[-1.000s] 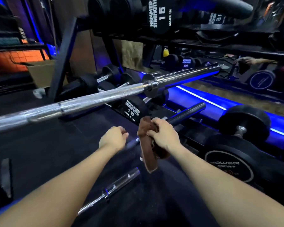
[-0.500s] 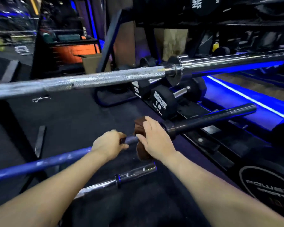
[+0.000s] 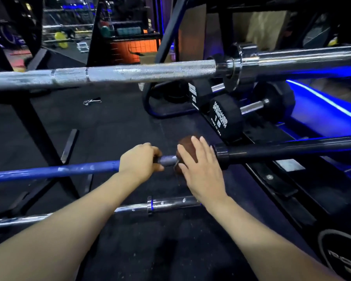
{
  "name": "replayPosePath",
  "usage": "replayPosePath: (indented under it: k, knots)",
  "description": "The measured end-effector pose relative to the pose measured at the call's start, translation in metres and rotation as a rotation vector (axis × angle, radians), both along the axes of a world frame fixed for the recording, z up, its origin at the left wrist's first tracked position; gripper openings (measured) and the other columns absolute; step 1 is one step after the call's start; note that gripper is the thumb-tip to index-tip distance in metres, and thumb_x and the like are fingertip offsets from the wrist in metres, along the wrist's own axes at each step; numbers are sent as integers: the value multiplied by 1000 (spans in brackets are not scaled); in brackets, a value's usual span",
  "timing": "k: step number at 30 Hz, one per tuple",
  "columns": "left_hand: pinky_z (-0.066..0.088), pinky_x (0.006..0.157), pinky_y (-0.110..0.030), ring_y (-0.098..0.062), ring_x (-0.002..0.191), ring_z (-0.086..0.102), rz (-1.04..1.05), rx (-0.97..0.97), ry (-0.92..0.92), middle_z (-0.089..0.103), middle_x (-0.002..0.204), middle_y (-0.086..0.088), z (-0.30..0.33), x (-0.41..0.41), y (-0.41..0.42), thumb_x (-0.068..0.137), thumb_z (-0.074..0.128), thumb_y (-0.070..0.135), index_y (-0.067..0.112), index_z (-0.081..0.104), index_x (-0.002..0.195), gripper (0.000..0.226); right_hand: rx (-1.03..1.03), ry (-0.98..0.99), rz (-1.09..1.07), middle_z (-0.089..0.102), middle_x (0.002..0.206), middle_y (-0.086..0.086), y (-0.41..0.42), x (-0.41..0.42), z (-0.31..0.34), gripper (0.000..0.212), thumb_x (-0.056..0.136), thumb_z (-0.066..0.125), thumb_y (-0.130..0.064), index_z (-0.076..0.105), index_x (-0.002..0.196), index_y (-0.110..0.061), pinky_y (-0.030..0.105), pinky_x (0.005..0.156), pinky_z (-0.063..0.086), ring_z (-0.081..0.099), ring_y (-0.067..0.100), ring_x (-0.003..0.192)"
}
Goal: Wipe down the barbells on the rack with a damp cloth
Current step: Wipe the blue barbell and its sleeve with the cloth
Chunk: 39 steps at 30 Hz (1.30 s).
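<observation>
Head view: the wipe-down looks partway through, with the middle barbell [image 3: 55,171] of three in hand. Its blue shaft runs left to right across the rack. The left hand [image 3: 139,163] is clenched around that shaft. Just right of it, the right hand [image 3: 199,169] lies over the brown cloth [image 3: 187,148], fingers fairly straight, pressing it around the bar beside the black sleeve [image 3: 292,148]. By my reckoning the long blue stretch to the left is still to wipe. The chrome barbell [image 3: 130,75] farther off and the near, lower barbell [image 3: 170,204] show no sign either way.
</observation>
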State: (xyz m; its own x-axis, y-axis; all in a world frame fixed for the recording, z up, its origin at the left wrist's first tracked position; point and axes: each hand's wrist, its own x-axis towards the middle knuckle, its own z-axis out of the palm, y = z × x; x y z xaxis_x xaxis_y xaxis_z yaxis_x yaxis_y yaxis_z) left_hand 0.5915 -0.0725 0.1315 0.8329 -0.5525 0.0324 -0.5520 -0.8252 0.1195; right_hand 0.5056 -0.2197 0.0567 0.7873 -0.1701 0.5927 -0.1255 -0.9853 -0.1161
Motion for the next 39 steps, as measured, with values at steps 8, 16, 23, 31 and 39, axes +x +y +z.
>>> replayPosePath:
  k: [8, 16, 23, 31, 39]
  knots:
    - [42, 74, -33, -19, 108, 50, -107, -38, -84, 52, 109, 1, -15, 8, 6, 89, 61, 40, 30, 60, 121, 34, 114, 267, -228, 58, 108, 14, -1, 49, 41, 33, 97, 40, -38, 64, 109, -18, 40, 78, 45, 58, 37, 98]
    - [44, 75, -33, -18, 110, 48, -144, -70, -129, 50, 115, 2, -20, 9, 10, 92, 55, 39, 30, 58, 122, 32, 69, -152, -100, 55, 122, 15, 15, 5, -4, 31, 93, 44, -28, 63, 112, -14, 41, 97, 45, 51, 35, 116]
    - [45, 78, -33, -18, 111, 47, -148, -108, -143, 50, 114, 2, -24, 12, 10, 93, 55, 40, 30, 58, 122, 31, 33, 177, -305, 56, 111, 11, 0, 51, 35, 37, 102, 33, -37, 60, 114, -15, 39, 81, 41, 55, 33, 103]
    - [37, 72, -29, -18, 112, 46, -138, -185, -162, 50, 113, 1, -31, 7, 13, 93, 53, 40, 29, 57, 124, 33, 110, -230, -91, 56, 128, 10, 15, 14, -9, 41, 93, 36, -31, 66, 114, -12, 38, 104, 36, 48, 30, 122]
    - [35, 72, -30, -18, 114, 45, -153, -172, -180, 51, 117, 0, -29, 7, 12, 94, 53, 37, 26, 58, 122, 31, 141, 202, -344, 61, 116, 9, -3, 60, 39, 32, 100, 39, -34, 63, 115, -19, 37, 82, 43, 57, 33, 107]
